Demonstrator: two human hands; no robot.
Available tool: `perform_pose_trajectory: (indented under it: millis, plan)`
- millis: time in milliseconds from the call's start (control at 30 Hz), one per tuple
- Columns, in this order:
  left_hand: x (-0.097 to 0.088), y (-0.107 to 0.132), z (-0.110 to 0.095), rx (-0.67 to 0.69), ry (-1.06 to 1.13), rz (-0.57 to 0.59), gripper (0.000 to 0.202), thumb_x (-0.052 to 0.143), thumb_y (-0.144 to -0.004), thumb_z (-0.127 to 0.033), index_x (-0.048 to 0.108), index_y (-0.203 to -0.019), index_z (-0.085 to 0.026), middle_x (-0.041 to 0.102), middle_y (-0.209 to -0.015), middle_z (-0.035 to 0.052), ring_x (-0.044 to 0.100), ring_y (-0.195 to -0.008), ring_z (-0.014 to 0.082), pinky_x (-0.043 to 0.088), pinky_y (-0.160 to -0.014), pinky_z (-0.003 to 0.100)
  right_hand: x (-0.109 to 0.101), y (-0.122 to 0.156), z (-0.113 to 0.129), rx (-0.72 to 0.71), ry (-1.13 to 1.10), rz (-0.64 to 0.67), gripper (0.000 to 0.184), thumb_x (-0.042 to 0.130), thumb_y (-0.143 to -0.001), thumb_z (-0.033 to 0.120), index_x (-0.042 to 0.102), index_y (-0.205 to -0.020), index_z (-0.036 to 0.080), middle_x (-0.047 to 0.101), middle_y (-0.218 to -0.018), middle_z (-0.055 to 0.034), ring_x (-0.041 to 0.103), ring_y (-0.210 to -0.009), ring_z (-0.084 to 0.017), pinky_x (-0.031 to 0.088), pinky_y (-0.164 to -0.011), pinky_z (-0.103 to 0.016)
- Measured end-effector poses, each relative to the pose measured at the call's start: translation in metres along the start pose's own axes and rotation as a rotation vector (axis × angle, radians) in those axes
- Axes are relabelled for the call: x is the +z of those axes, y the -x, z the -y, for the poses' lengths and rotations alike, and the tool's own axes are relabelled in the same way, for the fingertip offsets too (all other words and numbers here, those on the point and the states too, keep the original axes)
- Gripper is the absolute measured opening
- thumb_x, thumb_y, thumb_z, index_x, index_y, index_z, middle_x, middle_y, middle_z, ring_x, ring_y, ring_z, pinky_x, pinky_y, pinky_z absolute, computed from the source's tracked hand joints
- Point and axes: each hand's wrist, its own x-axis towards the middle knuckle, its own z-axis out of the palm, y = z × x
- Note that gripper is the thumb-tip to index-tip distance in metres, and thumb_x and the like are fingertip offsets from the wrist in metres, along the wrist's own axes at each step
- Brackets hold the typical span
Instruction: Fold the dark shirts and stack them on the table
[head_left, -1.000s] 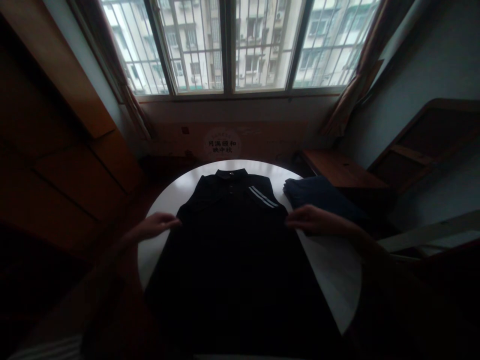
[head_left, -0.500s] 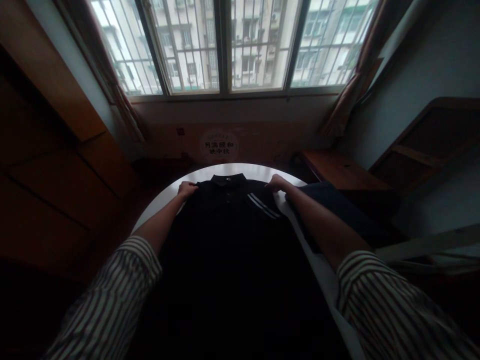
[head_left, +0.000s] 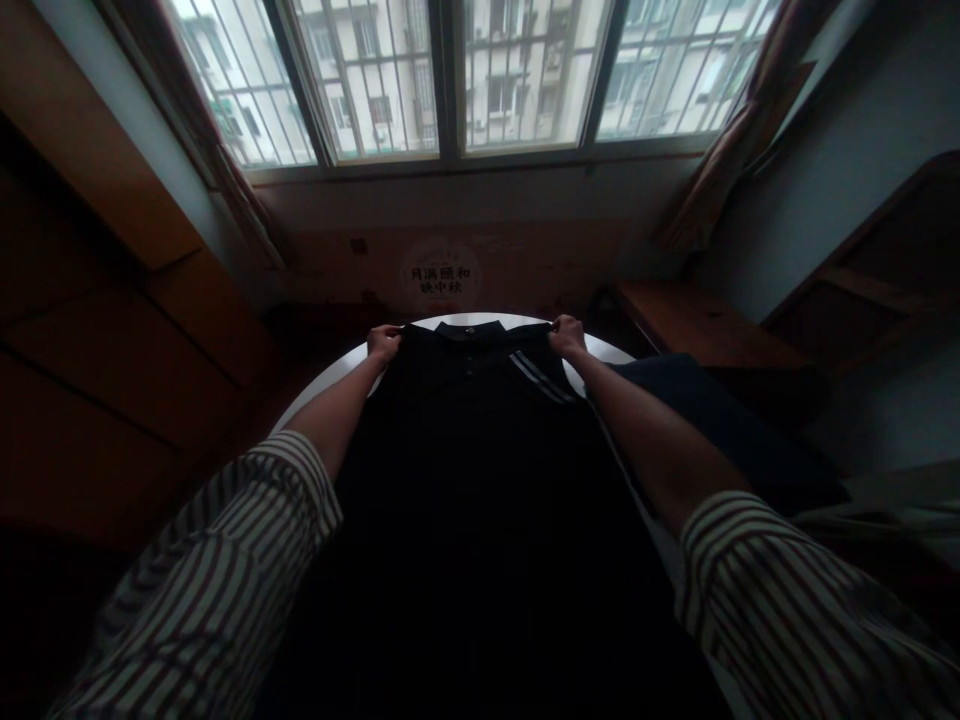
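Bedroom by a barred window (head_left: 450, 80), with patterned curtains (head_left: 750, 130) at its right side, a round printed sign (head_left: 439, 275) on the wall below, a wooden wardrobe (head_left: 112, 300) along the left, and a wooden desk (head_left: 697, 325) at right.

Item: round white table (head_left: 322, 388), its far rim showing past the garment.

Item: black polo shirt (head_left: 465, 480), lying lengthwise over the table with its collar (head_left: 465, 333) toward the window. Three pale buttons run down the placket, and two light stripes (head_left: 541, 376) cross the shoulder on the right of the view. The body falls into deep shadow toward the wearer, so its hem and any wrinkles cannot be made out.

Item: folded navy garment (head_left: 720, 420), beside the shirt on the right, just touching its edge.

Item: left hand (head_left: 385, 343) and right hand (head_left: 567, 336), both bare below striped rolled cuffs (head_left: 217, 590). Each grip is pressed together, pinching the shirt at a shoulder on either side of the collar.

Condition notes: the pinches take up only a small fold of soft knit, so uneven tension could pull the cloth out of one hand and skew the shirt. A careless drag to the right could also catch the navy garment and disturb its folds.
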Motion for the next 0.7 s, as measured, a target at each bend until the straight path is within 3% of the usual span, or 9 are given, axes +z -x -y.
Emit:
perform_pose_trajectory:
  millis: [133,233,300,367,433,500,600,700]
  plan:
    - [0.005,0.004,-0.003,0.010,-0.083,0.009,0.042,0.066,-0.083,-0.025,0.066,-0.121,-0.006,0.067,-0.119,0.0211,0.061,-0.114,0.0311,0.047,-0.096,0.038,0.005,0.005,0.007,-0.010,0.096,-0.039,0.041,0.053,-0.093,0.014,0.050,-0.130,-0.003,0.054,-0.132,-0.0300,0.054,-0.119,-0.030,0.041,-0.098,-0.035]
    - [0.009,0.025,-0.004,0.117,-0.140,0.021,0.044,0.062,-0.087,-0.026,0.062,-0.129,-0.011,0.054,-0.141,0.0198,0.043,-0.134,0.0342,0.037,-0.109,0.045,0.012,0.018,0.018,-0.133,0.154,-0.017,0.047,0.054,-0.095,0.024,0.049,-0.137,0.005,0.047,-0.143,-0.0252,0.046,-0.130,-0.034,0.037,-0.105,-0.040]
    - [0.012,0.044,-0.006,0.271,-0.216,0.117,0.044,0.057,-0.092,-0.030,0.059,-0.134,-0.018,0.045,-0.151,0.0142,0.035,-0.141,0.0324,0.030,-0.115,0.048,0.019,0.035,0.028,-0.249,0.180,0.042,0.045,0.049,-0.098,0.032,0.052,-0.137,0.011,0.047,-0.146,-0.0198,0.043,-0.133,-0.032,0.034,-0.109,-0.040]
    - [0.013,0.063,-0.011,0.367,-0.318,0.257,0.046,0.051,-0.096,-0.037,0.053,-0.140,-0.022,0.037,-0.157,0.0116,0.028,-0.145,0.0338,0.022,-0.117,0.057,0.029,0.060,0.039,-0.344,0.201,0.120,0.049,0.048,-0.098,0.042,0.053,-0.139,0.016,0.046,-0.150,-0.0164,0.041,-0.136,-0.033,0.031,-0.112,-0.044]
    - [0.008,0.082,-0.016,0.371,-0.381,0.327,0.049,0.044,-0.099,-0.041,0.048,-0.144,-0.023,0.031,-0.161,0.0110,0.022,-0.148,0.0360,0.016,-0.115,0.065,0.036,0.094,0.048,-0.422,0.247,0.204,0.057,0.047,-0.098,0.049,0.048,-0.145,0.018,0.038,-0.156,-0.0161,0.035,-0.141,-0.037,0.027,-0.114,-0.051]
    - [-0.005,0.101,-0.017,0.366,-0.394,0.282,0.048,0.041,-0.100,-0.037,0.047,-0.144,-0.022,0.032,-0.160,0.0120,0.022,-0.148,0.0356,0.017,-0.115,0.066,0.037,0.138,0.051,-0.500,0.297,0.284,0.064,0.044,-0.098,0.051,0.040,-0.152,0.016,0.029,-0.161,-0.0180,0.027,-0.145,-0.042,0.025,-0.115,-0.056]
    - [-0.036,0.135,-0.004,0.388,-0.380,0.159,0.048,0.042,-0.096,-0.030,0.048,-0.141,-0.013,0.042,-0.151,0.0183,0.036,-0.141,0.0323,0.028,-0.115,0.051,0.023,0.216,0.046,-0.657,0.263,0.390,0.069,0.051,-0.095,0.047,0.034,-0.155,0.015,0.025,-0.162,-0.0186,0.025,-0.145,-0.044,0.027,-0.114,-0.060]
    - [-0.072,0.181,0.024,0.292,-0.381,0.216,0.057,0.048,-0.091,-0.039,0.047,-0.139,-0.008,0.053,-0.136,0.0213,0.051,-0.126,0.0311,0.038,-0.110,0.042,0.001,0.297,0.032,-0.778,0.127,0.526,0.066,0.056,-0.093,0.047,0.042,-0.151,0.018,0.031,-0.160,-0.0173,0.031,-0.144,-0.042,0.030,-0.113,-0.060]
